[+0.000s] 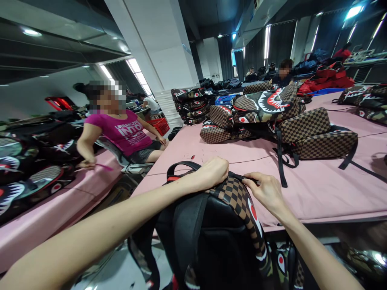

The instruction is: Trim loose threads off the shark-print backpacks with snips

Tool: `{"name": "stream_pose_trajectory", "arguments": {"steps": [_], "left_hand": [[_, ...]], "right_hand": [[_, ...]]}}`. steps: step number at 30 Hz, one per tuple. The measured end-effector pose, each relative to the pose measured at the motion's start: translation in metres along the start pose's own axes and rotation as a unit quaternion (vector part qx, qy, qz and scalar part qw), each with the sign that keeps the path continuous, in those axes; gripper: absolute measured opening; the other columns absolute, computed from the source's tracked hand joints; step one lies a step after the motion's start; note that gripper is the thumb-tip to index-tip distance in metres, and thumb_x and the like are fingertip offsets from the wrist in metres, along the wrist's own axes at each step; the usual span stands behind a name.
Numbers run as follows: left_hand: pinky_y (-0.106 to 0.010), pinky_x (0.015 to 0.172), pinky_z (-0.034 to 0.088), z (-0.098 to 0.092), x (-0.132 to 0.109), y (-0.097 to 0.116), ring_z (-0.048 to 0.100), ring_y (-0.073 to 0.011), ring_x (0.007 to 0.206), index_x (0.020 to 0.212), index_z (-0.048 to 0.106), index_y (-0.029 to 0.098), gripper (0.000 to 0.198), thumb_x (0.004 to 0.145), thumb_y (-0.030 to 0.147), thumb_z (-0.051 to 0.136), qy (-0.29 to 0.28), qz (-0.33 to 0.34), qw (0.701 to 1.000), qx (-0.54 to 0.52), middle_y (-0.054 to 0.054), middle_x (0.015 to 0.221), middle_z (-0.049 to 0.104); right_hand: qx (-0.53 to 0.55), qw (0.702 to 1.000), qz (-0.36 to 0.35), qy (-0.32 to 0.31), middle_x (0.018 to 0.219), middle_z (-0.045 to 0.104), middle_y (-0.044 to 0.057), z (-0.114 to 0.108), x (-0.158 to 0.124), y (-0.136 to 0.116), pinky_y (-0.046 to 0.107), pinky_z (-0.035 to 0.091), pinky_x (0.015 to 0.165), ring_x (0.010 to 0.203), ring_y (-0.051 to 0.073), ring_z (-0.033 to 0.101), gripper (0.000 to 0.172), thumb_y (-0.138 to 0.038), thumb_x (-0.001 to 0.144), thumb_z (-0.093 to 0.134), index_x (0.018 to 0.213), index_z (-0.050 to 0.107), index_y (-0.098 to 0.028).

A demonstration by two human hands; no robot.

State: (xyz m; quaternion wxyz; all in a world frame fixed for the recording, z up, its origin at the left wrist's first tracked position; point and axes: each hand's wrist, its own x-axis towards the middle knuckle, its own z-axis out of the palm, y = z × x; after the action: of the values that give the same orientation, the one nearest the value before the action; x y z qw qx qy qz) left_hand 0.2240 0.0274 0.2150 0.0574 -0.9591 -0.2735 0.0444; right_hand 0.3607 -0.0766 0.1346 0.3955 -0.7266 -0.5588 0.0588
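Note:
A backpack with a brown-and-black checked side, red shark eye and black padded back stands upright in front of me, against the table's near edge. My left hand is closed on its top edge, beside the black carry loop; the fingertips are turned away from view. On the right of the top, my right hand pinches the dark zipper edge between thumb and fingers. Whether a zipper pull is in that pinch is hard to make out. A black shoulder strap hangs down the back panel.
Pink-covered table bears piled checked backpacks with loose straps and a stack of shark-print pieces. At left, a seated person holds a purple strip beside another pink table with more bags. A pillar stands behind.

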Motion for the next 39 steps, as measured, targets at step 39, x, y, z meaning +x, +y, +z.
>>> {"name": "stream_pose_trajectory", "arguments": {"steps": [39], "left_hand": [[-0.028,0.065,0.044,-0.002,-0.006,-0.002,0.063,-0.0191,0.068,0.076,0.063,0.010,0.027,0.083,0.018,0.038,0.074,-0.073,0.986,-0.130,-0.011,0.073,0.067]], "right_hand": [[0.114,0.992,-0.018,-0.057,0.080,0.071,0.002,0.002,0.020,-0.002,0.029,0.044,0.070,0.078,0.020,0.064,0.020,-0.034,0.078,0.054,0.079,0.070,-0.023]]}}
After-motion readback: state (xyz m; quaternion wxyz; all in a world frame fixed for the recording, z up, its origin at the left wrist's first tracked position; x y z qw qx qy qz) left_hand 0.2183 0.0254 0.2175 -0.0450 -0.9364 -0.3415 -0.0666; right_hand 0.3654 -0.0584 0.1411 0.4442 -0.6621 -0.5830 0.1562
